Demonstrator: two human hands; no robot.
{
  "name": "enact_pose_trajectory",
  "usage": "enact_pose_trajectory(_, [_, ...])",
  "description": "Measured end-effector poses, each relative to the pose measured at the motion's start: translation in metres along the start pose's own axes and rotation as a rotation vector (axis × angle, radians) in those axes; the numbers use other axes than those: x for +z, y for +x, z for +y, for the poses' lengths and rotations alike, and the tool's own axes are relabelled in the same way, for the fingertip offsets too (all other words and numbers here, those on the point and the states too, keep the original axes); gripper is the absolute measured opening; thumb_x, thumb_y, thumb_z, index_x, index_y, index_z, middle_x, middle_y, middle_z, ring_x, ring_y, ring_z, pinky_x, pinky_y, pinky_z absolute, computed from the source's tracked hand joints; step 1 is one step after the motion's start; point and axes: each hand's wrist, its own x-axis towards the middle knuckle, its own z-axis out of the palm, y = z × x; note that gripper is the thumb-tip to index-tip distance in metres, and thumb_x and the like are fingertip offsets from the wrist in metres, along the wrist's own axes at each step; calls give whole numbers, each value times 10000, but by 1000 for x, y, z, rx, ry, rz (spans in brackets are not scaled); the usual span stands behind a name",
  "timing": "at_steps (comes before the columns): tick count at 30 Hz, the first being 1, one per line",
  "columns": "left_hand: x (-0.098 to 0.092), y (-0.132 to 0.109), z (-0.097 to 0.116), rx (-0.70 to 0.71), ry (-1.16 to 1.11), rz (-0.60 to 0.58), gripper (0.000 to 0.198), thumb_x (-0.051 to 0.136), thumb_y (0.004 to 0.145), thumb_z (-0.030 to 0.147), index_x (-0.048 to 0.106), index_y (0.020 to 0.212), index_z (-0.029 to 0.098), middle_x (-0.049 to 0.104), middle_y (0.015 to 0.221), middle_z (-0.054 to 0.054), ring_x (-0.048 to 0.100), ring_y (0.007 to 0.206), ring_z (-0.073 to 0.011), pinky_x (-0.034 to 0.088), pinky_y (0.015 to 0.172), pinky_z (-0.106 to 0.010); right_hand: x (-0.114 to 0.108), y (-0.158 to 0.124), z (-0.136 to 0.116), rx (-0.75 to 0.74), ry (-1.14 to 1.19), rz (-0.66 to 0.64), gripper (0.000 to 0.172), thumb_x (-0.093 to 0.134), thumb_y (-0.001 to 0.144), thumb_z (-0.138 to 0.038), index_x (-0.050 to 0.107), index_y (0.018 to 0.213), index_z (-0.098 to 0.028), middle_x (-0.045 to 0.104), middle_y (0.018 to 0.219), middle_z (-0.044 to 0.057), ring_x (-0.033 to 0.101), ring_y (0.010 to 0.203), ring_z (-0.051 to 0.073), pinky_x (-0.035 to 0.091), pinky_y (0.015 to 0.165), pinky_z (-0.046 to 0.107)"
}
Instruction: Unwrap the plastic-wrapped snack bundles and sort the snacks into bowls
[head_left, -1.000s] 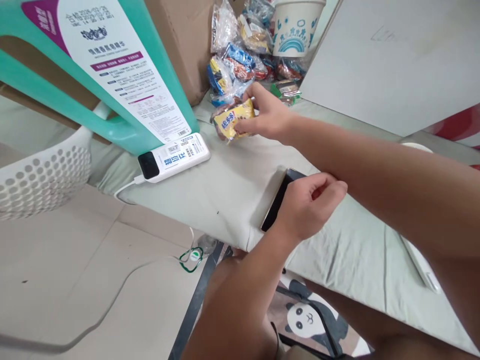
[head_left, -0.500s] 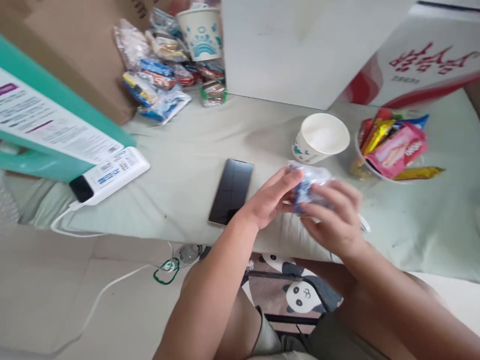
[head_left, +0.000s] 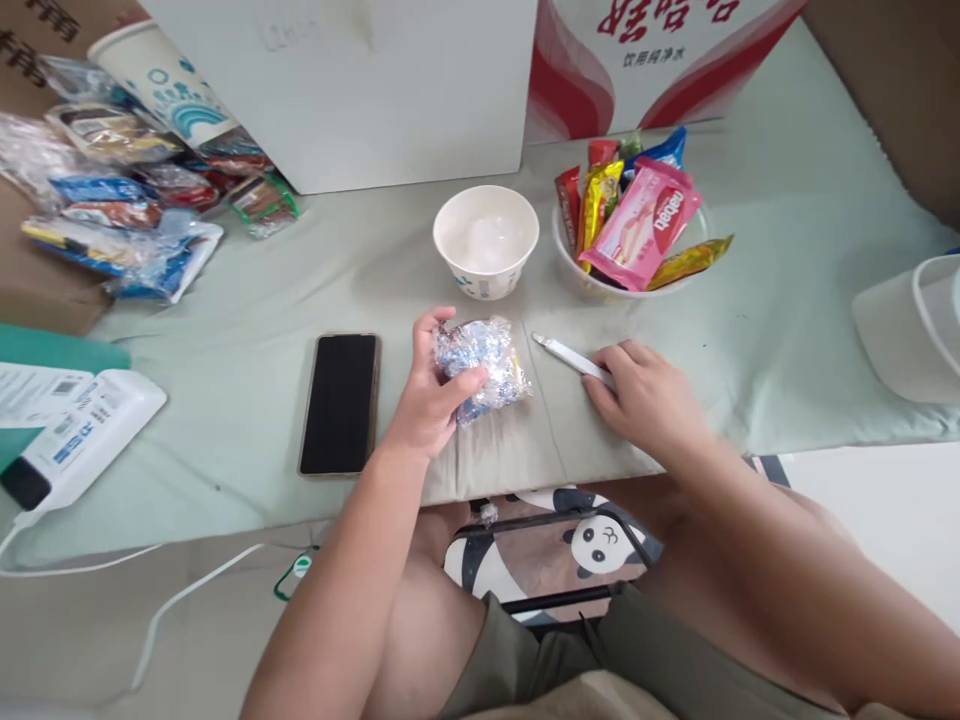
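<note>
My left hand (head_left: 433,392) is closed on a small crinkled packet (head_left: 486,365) in clear, shiny wrapping with blue and white inside, the thumb pressed over its front. My right hand (head_left: 646,395) lies low over the cloth with its fingers round the rear end of a slim white pen-like tool (head_left: 570,357). The tool's narrow metallic-looking tip points left towards the packet, apart from it. Just behind the packet stands a white paper cup (head_left: 487,275) with something pale and translucent inside. A dark phone (head_left: 340,403) lies left of my left hand.
A clear bowl (head_left: 600,292) of wrapped snacks sits behind my right hand. Several packets (head_left: 112,215) and another paper cup (head_left: 169,80) are at the back left. A white box (head_left: 390,90) stands behind; a white container (head_left: 900,330) is far right. A power strip (head_left: 97,430) lies left.
Both hands were together on the packet; now they are apart. My right hand has let go of the packet and holds the white tool. The view has shifted to the right.
</note>
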Motion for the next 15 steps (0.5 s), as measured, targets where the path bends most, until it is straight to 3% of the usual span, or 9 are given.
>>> enact_pose_trajectory(2, [1,3,-6,58,37,-12,688,948,682,331,497,1201,355,660,1182,0,671,860,-133,586,681,-225,-7,4,-7,122,196,-58,169,464,932,-360,540,934,-209,644,812,95,580,724,241,387,649,345])
enact_pose_trajectory(4, [1,7,-13,132,85,5,641,941,710,370,505,1180,345,654,1224,-8,673,903,-133,585,698,-213,-14,6,-15,204,554,-176,167,449,916,-381,496,951,-224,529,649,9,470,587,187,353,589,314])
enact_pose_trajectory(8, [-6,13,-26,244,179,3,613,904,774,439,501,1228,355,645,1280,-20,674,992,-148,594,763,-227,-17,4,-29,162,1236,-492,372,427,940,-596,489,925,-230,295,550,-101,205,455,96,205,442,245])
enact_pose_trajectory(11, [-12,13,-31,329,263,-52,571,833,862,448,474,1299,366,638,1324,-31,684,1027,-151,598,826,-256,-13,-1,-40,117,1354,-622,444,458,964,-650,486,854,-221,343,511,-104,219,425,69,205,419,228])
enact_pose_trajectory(15, [-15,11,-33,422,345,-141,508,708,971,460,430,1385,364,603,1430,-69,694,1130,-184,588,932,-319,-10,-5,-54,120,1330,-679,466,502,963,-656,506,842,-206,401,495,-90,292,419,64,257,421,215])
